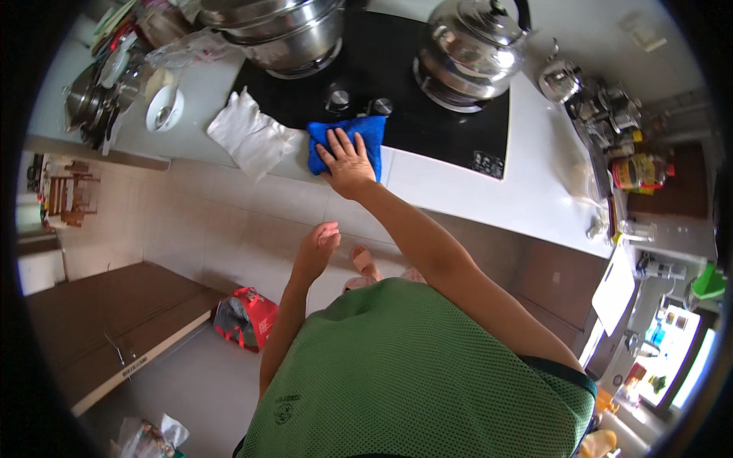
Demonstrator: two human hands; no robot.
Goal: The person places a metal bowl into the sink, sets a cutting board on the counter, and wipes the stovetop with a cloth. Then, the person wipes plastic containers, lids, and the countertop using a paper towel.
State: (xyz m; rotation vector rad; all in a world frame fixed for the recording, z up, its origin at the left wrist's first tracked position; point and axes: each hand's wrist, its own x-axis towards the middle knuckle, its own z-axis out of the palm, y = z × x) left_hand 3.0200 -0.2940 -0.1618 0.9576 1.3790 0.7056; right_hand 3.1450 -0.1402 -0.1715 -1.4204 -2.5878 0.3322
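Note:
My right hand [348,163] lies flat, fingers spread, on a folded blue cloth [372,134]. The cloth straddles the front edge of a black glass gas hob [452,134] and the pale counter. Just behind it are two hob knobs [339,99]. A crumpled whitish cloth [252,134] lies to the left, partly over the hob corner and hanging past the counter edge. My left hand [318,246] hangs in the air in front of the counter with its fingers curled; nothing shows in it.
A large steel pot [286,43] stands on the left burner, a steel kettle [472,54] on the right one. At left are a white bowl [165,109] with a spoon and stacked pans. Bottles and small kettles line the right wall. A red bag [255,320] sits on the floor.

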